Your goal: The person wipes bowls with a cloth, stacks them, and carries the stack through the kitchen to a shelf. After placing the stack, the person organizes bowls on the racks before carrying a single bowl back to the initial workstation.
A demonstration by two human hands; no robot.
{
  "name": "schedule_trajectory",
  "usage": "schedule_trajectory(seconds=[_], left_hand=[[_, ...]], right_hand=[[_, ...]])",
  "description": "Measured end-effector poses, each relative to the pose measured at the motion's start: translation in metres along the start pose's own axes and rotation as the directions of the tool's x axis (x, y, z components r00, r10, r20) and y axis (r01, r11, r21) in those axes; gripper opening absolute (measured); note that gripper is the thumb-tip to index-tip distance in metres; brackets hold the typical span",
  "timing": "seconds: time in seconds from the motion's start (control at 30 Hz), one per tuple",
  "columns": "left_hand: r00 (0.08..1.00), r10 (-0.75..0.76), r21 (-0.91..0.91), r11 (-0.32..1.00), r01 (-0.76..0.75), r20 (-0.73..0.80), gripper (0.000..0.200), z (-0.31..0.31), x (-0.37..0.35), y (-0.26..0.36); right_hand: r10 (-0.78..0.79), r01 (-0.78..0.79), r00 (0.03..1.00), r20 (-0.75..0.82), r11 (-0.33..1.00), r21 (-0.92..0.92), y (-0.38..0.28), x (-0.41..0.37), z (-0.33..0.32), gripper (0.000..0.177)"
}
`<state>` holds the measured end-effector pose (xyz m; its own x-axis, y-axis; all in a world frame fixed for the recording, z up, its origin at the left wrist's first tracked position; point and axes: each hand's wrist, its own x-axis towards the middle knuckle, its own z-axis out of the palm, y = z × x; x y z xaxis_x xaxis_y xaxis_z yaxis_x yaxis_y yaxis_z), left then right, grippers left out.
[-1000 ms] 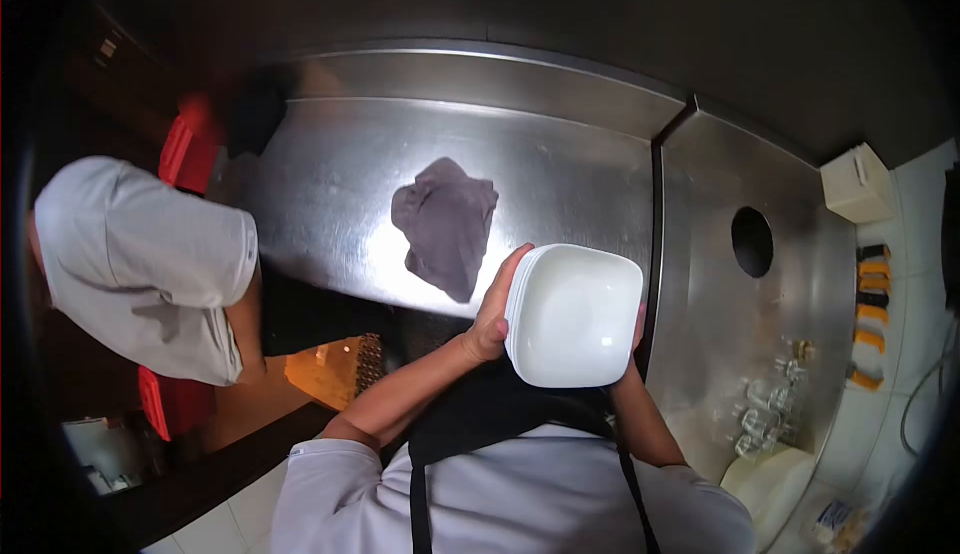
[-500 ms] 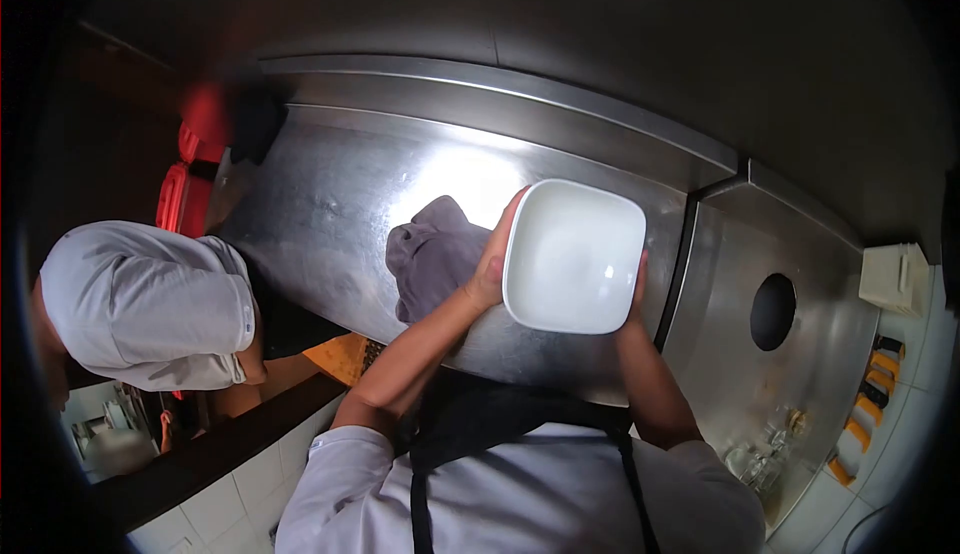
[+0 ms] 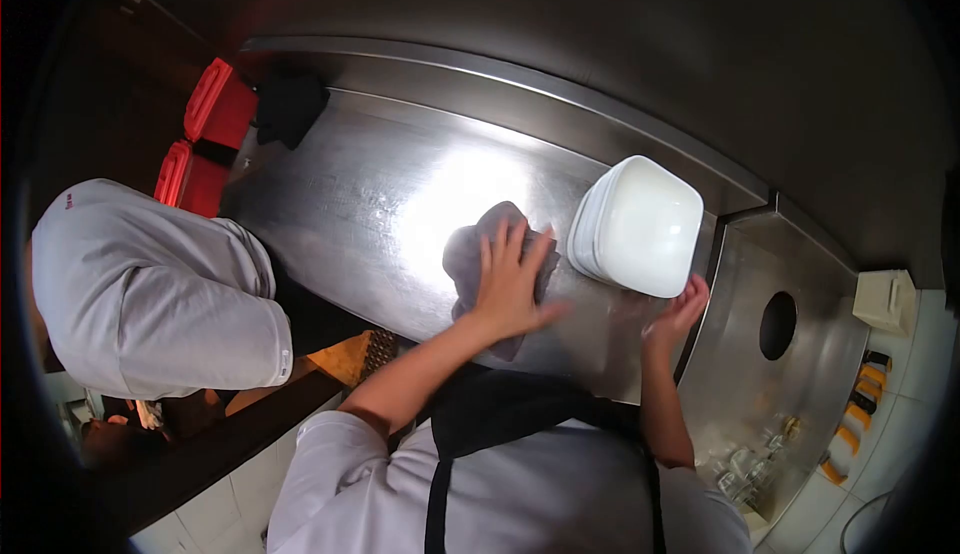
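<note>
A stack of white square bowls point(image 3: 652, 229) stands on the steel counter, tilted in this view, with its stacked rims showing on the left side. My right hand point(image 3: 676, 320) is just below the stack's near right corner, fingertips right at the rim, its fingers loosely extended and not wrapped round anything. Spread wide, the fingers of my left hand point(image 3: 512, 279) lie over a crumpled grey-purple cloth point(image 3: 470, 259) to the left of the bowls. Part of the cloth is hidden beneath that hand.
Right of the counter point(image 3: 350, 214) is a steel section with a round dark hole point(image 3: 778, 325) and several glasses point(image 3: 745, 469). Red containers point(image 3: 222, 109) and a black cloth point(image 3: 290, 109) are at the far left. A person in a white shirt point(image 3: 160, 294) stands close on the left.
The white bowl, held between both hands before, is now on the stack farther right. My left hand has let go and moved onto the cloth; my right hand has come off the bowl's side.
</note>
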<state>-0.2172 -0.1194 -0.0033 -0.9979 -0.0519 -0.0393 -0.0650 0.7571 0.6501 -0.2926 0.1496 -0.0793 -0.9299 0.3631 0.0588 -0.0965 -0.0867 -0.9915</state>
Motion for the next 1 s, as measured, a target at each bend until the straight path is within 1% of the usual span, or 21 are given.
schedule_trajectory(seconds=[0.03,0.13,0.23,0.27,0.3,0.37,0.47,0.53,0.57,0.6,0.63,0.67,0.7,0.73,0.77,0.8,0.83,0.9,0.93,0.97,1.0], left_hand=[[0.994,-0.008,0.227,0.974,-0.018,0.111,0.084,-0.007,-0.016,0.002],[0.991,-0.001,0.26,0.965,-0.034,0.131,0.07,0.012,-0.035,-0.034],[0.997,-0.07,0.385,0.919,0.081,-0.042,0.065,0.007,-0.006,-0.076],[0.981,-0.11,0.402,0.9,0.165,-0.158,0.065,-0.003,0.013,-0.093],[0.951,-0.149,0.407,0.877,0.254,-0.272,0.065,-0.017,0.033,-0.112],[0.871,-0.248,0.374,0.828,0.418,-0.423,0.058,-0.054,0.071,-0.134],[0.887,-0.145,0.374,0.868,0.326,-0.438,0.049,-0.057,0.097,-0.177],[0.935,0.049,0.422,0.9,0.111,-0.351,0.041,-0.049,0.067,-0.164],[0.909,0.183,0.431,0.902,-0.004,-0.375,0.035,-0.032,0.042,-0.15],[0.928,0.203,0.339,0.936,-0.091,-0.313,0.036,-0.017,0.016,-0.133],[0.877,0.33,0.238,0.937,-0.257,-0.35,0.034,0.008,-0.007,-0.129],[0.919,0.26,0.14,0.964,-0.228,-0.295,0.033,0.018,-0.034,-0.106],[0.953,0.195,0.037,0.981,-0.192,-0.23,0.033,0.023,-0.055,-0.084],[0.973,-0.01,-0.264,0.963,-0.052,-0.23,0.035,0.027,-0.063,-0.076],[0.966,-0.199,-0.545,0.835,0.077,-0.168,0.037,0.031,-0.065,-0.069],[0.936,-0.348,-0.766,0.614,0.192,-0.044,0.039,0.035,-0.063,-0.06],[0.957,-0.281,-0.852,0.517,0.088,-0.072,0.048,0.029,-0.063,-0.037],[0.974,-0.179,-0.959,0.27,-0.089,-0.14,0.067,-0.004,-0.072,0.025],[0.962,0.088,-0.816,0.512,-0.267,-0.259,0.079,-0.014,-0.069,0.046],[0.924,0.255,-0.763,0.523,-0.38,-0.285,0.088,-0.02,-0.062,0.061],[0.858,0.415,-0.713,0.499,-0.493,-0.302,0.096,-0.026,-0.056,0.076]], right_hand=[[-0.031,0.032,0.999,0.023,0.999,-0.042,-0.005,-0.02,-0.008,0.043],[0.039,-0.03,0.992,0.116,0.997,-0.078,-0.005,-0.081,-0.019,0.045],[0.01,-0.001,0.983,0.184,0.999,-0.048,-0.019,-0.12,-0.003,0.049],[-0.005,0.015,0.976,0.216,0.999,-0.042,-0.023,-0.126,0.0,0.051],[-0.018,0.028,0.968,0.252,0.999,-0.037,-0.027,-0.128,0.002,0.052],[-0.022,0.035,0.95,0.312,0.999,-0.035,-0.034,-0.13,0.004,0.056],[-0.016,0.024,0.919,0.393,1.0,-0.016,-0.042,-0.129,0.007,0.063],[-0.045,0.036,0.879,0.475,0.999,0.029,-0.043,-0.12,0.01,0.067],[-0.036,0.012,0.829,0.558,0.999,0.048,-0.046,-0.114,0.014,0.068],[-0.03,-0.016,0.774,0.633,0.998,0.066,-0.052,-0.11,0.018,0.068],[-0.02,-0.048,0.716,0.698,0.996,0.078,-0.059,-0.109,0.02,0.069],[0.086,-0.138,0.639,0.764,0.99,0.004,-0.07,-0.105,0.022,0.071],[0.131,-0.173,0.566,0.814,0.984,-0.039,-0.076,-0.103,0.025,0.075],[0.171,-0.193,0.489,0.855,0.978,-0.085,-0.081,-0.101,0.031,0.08],[0.208,-0.198,0.414,0.886,0.971,-0.135,-0.09,-0.1,0.035,0.085],[0.179,-0.166,0.477,0.861,0.98,-0.111,-0.104,-0.108,0.044,0.09],[0.148,-0.133,0.54,0.828,0.987,-0.089,-0.118,-0.116,0.053,0.095],[-0.008,-0.013,0.513,0.858,1.0,0.017,-0.138,-0.114,0.066,0.102],[-0.002,-0.071,0.553,0.833,0.996,0.049,-0.143,-0.115,0.067,0.096],[0.004,-0.126,0.591,0.806,0.988,0.087,-0.149,-0.116,0.067,0.092],[0.01,-0.176,0.628,0.778,0.976,0.129,-0.154,-0.117,0.067,0.09]])
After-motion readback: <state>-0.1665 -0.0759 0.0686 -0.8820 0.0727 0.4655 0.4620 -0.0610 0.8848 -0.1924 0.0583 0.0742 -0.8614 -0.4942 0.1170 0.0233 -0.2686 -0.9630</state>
